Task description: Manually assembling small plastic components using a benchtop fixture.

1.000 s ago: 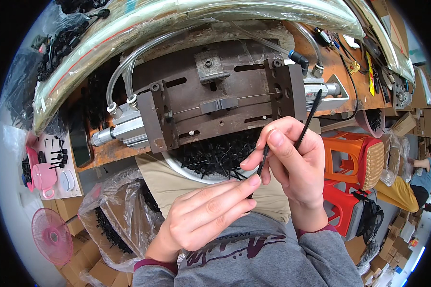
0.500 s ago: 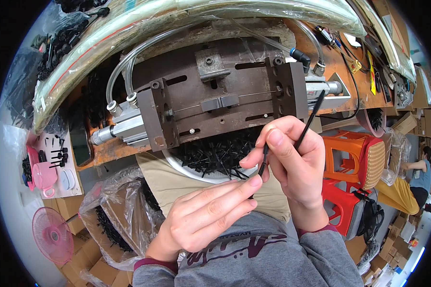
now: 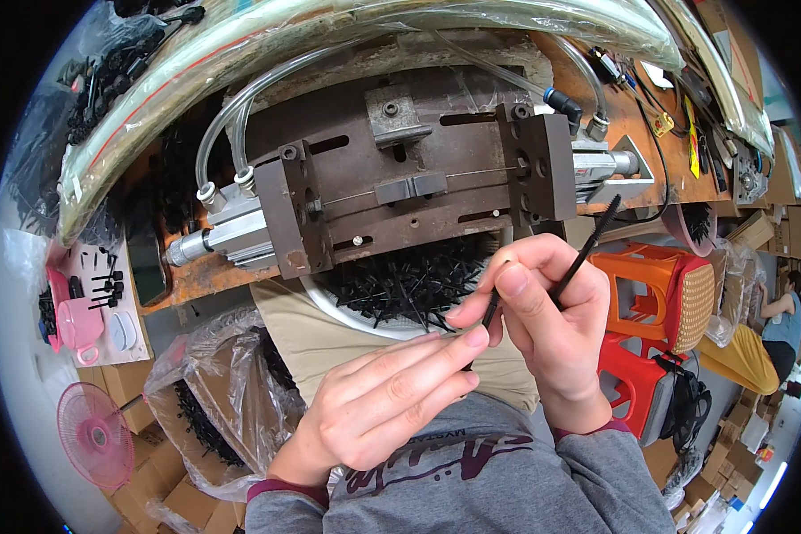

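Observation:
Over my lap my two hands are close together. My right hand [image 3: 561, 311] is curled shut, with a thin black mascara wand [image 3: 599, 233] sticking out past its fingers, bristled end up and to the right. A short black stick [image 3: 491, 308] shows between the right thumb and fingertips and reaches down to the left hand. My left hand [image 3: 392, 400] is closed, its fingers lying together at the lower end of that stick. A dark tip shows between the left fingertips; the rest is hidden. Beyond the hands stands a brown metal clamping fixture [image 3: 356, 169].
A white basin [image 3: 325, 307] of black wands sits on my lap beneath the fixture. Clear air hoses [image 3: 209, 147] run to metal cylinders [image 3: 240, 231]. At left are a plastic-lined carton [image 3: 227, 383] and a pink fan [image 3: 98, 436]; at right, orange [image 3: 636, 285] and red stools [image 3: 627, 374].
The wand in my right hand has tipped outward to the right, and that hand has shifted slightly right. My left hand has hardly moved.

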Tool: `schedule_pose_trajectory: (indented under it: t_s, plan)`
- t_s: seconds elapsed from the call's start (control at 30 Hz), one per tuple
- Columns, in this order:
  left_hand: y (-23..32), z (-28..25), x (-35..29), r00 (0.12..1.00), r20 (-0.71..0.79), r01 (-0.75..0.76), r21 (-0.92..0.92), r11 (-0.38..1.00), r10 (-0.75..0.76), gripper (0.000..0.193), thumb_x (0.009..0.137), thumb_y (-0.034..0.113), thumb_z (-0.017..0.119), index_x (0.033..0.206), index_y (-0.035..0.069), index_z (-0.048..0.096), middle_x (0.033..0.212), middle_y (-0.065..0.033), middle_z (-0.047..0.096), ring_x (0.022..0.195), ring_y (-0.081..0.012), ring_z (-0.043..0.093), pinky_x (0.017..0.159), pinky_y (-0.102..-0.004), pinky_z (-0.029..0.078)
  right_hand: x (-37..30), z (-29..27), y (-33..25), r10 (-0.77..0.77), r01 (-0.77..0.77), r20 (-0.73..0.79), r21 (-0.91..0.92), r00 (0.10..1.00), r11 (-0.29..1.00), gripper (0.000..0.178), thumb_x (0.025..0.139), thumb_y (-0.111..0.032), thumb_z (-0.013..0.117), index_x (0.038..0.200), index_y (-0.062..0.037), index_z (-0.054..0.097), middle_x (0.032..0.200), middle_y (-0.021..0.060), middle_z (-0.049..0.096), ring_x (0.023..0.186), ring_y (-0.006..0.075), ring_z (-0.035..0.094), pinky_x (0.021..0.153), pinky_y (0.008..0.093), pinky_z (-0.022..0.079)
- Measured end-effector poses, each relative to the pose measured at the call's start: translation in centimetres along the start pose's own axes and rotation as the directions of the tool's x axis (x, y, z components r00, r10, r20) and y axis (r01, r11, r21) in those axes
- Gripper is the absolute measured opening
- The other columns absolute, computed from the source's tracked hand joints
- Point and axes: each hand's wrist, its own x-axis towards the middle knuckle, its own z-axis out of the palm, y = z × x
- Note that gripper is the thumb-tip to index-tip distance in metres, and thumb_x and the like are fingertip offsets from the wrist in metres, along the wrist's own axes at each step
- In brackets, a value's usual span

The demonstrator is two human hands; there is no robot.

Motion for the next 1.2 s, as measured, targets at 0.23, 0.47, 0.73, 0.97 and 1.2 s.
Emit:
schedule_pose_trajectory:
  t_s: [0.23,0.47,0.73,0.97,1.2]
  plan:
    - [-0.1,0.1,0.1,1.0,0.007,-0.005,0.015,1.0,0.004,0.026,0.066,0.002,0.078,0.09,-0.004,0.072,0.113,-0.02,0.07,0.097,-0.032,0.072,0.082,-0.038,0.061,-0.1,0.2,0.0,-0.025,0.025,-0.024,-0.022,0.999,0.999,0.011,0.1,-0.005,0.057,0.103,0.0043,0.062,0.085,0.0125,0.073,0.077,0.0118,0.07,0.055,0.0205,0.05]
    - [-0.7,0.6,-0.1,1.0,-0.011,0.0,0.029,1.0,0.001,0.028,0.066,0.001,0.078,0.092,-0.004,0.072,0.115,-0.0204,0.07,0.097,-0.0326,0.071,0.083,-0.0382,0.06,0.1,-0.1,0.4,-0.008,0.008,-0.036,-0.013,0.999,1.0,0.014,0.101,-0.008,0.056,0.105,0.004,0.062,0.085,0.0117,0.073,0.074,0.0111,0.069,0.054,0.02,0.049]
    - [-2.1,0.4,1.5,0.991,-0.107,0.109,0.252,0.962,-0.084,0.028,0.069,-0.001,0.077,0.096,-0.005,0.07,0.119,-0.0228,0.068,0.1,-0.0352,0.069,0.084,-0.0391,0.057,0.6,-1.1,1.7,-0.115,0.101,-0.123,-0.113,0.986,0.988,0.033,0.108,-0.026,0.043,0.112,0.0012,0.062,0.072,0.0062,0.068,0.05,0.0032,0.048,0.048,0.0191,0.041]
    - [-3.2,1.4,2.7,0.994,-0.059,0.111,0.528,0.842,-0.095,0.028,0.072,0.004,0.078,0.098,-0.002,0.069,0.122,-0.0154,0.068,0.086,-0.0253,0.07,0.077,-0.0336,0.056,0.1,-1.4,2.2,-0.059,0.067,-0.039,0.223,0.997,0.973,0.041,0.11,-0.035,0.034,0.088,-0.0031,0.047,0.056,-0.0012,0.037,0.046,0.0064,0.033,0.046,0.0253,0.042]
    - [-3.3,1.3,3.3,0.991,-0.029,0.124,0.579,0.806,-0.132,0.016,0.081,0.005,0.07,0.095,-0.002,0.072,0.125,-0.0164,0.067,0.059,-0.0126,0.06,0.06,-0.0265,0.05,-0.7,-0.9,0.9,-0.162,0.161,-0.067,-0.015,0.985,0.987,0.041,0.108,-0.029,0.035,0.092,0.0025,0.056,0.076,0.0064,0.051,0.061,0.0114,0.045,0.06,0.0279,0.047]
